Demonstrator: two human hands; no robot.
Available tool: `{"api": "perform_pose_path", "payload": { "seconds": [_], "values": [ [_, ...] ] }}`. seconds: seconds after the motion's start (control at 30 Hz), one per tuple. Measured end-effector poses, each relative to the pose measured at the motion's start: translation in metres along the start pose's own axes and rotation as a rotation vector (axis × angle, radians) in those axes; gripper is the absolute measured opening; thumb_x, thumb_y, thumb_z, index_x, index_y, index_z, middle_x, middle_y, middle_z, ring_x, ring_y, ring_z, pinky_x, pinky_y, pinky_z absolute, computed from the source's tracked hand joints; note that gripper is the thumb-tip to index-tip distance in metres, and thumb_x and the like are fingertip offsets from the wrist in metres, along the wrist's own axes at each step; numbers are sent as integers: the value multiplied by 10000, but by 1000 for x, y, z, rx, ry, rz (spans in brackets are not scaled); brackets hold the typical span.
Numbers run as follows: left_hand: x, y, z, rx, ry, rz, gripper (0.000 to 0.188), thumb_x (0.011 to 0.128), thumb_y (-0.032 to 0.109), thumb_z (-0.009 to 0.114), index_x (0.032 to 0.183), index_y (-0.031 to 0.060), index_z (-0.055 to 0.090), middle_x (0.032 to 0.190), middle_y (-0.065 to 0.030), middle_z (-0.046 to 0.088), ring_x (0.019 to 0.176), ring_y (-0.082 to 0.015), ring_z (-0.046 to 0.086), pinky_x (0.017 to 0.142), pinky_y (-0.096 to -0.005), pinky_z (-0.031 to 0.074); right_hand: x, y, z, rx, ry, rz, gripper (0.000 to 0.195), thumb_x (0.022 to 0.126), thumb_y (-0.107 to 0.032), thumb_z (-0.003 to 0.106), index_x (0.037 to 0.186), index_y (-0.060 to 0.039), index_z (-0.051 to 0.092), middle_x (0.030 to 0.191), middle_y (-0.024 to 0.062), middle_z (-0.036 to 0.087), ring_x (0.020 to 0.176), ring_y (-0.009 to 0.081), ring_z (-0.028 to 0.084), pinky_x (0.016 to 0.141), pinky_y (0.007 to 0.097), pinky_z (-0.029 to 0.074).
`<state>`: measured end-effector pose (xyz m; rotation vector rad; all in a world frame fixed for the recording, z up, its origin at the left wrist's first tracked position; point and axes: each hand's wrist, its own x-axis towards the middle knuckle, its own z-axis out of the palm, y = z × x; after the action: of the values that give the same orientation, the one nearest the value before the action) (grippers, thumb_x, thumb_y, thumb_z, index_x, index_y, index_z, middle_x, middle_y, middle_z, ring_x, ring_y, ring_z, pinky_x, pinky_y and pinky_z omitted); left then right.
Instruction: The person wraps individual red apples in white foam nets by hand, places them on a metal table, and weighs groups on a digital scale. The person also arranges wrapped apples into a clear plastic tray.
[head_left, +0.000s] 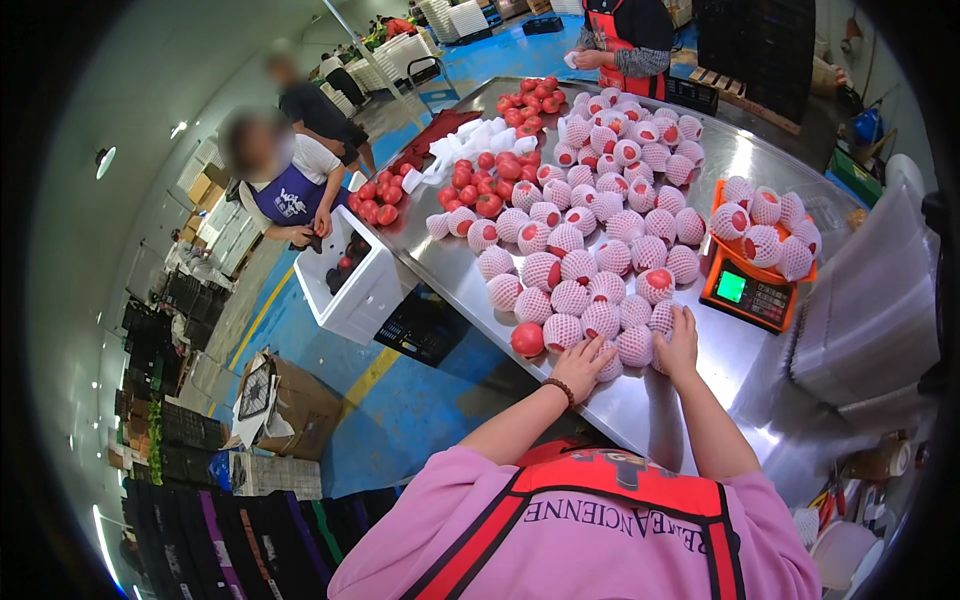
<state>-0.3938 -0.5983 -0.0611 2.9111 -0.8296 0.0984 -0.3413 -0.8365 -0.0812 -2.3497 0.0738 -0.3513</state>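
Many tomatoes in white foam nets (570, 297) stand packed together on a stainless steel table (720, 409). My left hand (581, 369), with a beaded bracelet at the wrist, rests its spread fingers on a netted tomato (611, 365) at the near edge of the group. My right hand (677, 346) lies along the right side of the same group, its fingers against another netted tomato (661, 318). Both palms face the fruit, and neither hand lifts anything. One bare tomato (527, 340) sits left of my left hand. The undersides of my fingers are hidden.
An orange digital scale (750, 294) bearing netted tomatoes stands right, beside stacked translucent plastic (862, 300). Bare tomatoes (487, 184) and loose white foam nets (472, 146) lie farther back. A co-worker (289, 187) handles something dark over a white foam box (349, 289); another person (626, 45) stands across.
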Motion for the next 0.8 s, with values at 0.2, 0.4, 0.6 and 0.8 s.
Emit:
{"api": "perform_pose_path", "payload": {
  "seconds": [0.2, 0.4, 0.6, 0.8],
  "values": [
    [-21, 28, -34, -197, 177, 130, 657, 754, 250, 703, 1339, 105, 441, 1340, -138, 475, 1194, -337, 491, 991, -434, 413, -55, -18, -44, 148, 8, -315, 467, 794, -148, 656, 1227, -28, 527, 1241, 217, 542, 1113, 365, 547, 941, 424, 438],
    [-51, 35, -3, -291, -406, 171, 239, 810, 285, 650, 936, 82, 631, 908, -114, 635, 854, -307, 628, 736, -422, 510, -151, 37, -55, 328, -822, 76, 242, 895, -247, 625, 944, -17, 685, 774, 75, 686, 707, 131, 621, 656, 316, 510],
    [-36, 37, -3, -446, -557, -40, 259, 805, 321, 685, 894, 80, 652, 858, -109, 678, 816, -304, 650, 712, -416, 511, -177, 48, -48, 377, -897, 222, 284, 874, -307, 647, 958, -40, 695, 817, 114, 692, 734, 206, 644, 689, 338, 508],
    [-26, 34, 4, -459, -639, -92, 315, 760, 348, 734, 913, 82, 662, 875, -98, 694, 828, -277, 663, 727, -389, 515, -175, 42, -46, 266, -923, 166, 303, 876, -344, 620, 978, -70, 696, 830, 149, 687, 769, 268, 662, 715, 371, 508]
  ]
}}
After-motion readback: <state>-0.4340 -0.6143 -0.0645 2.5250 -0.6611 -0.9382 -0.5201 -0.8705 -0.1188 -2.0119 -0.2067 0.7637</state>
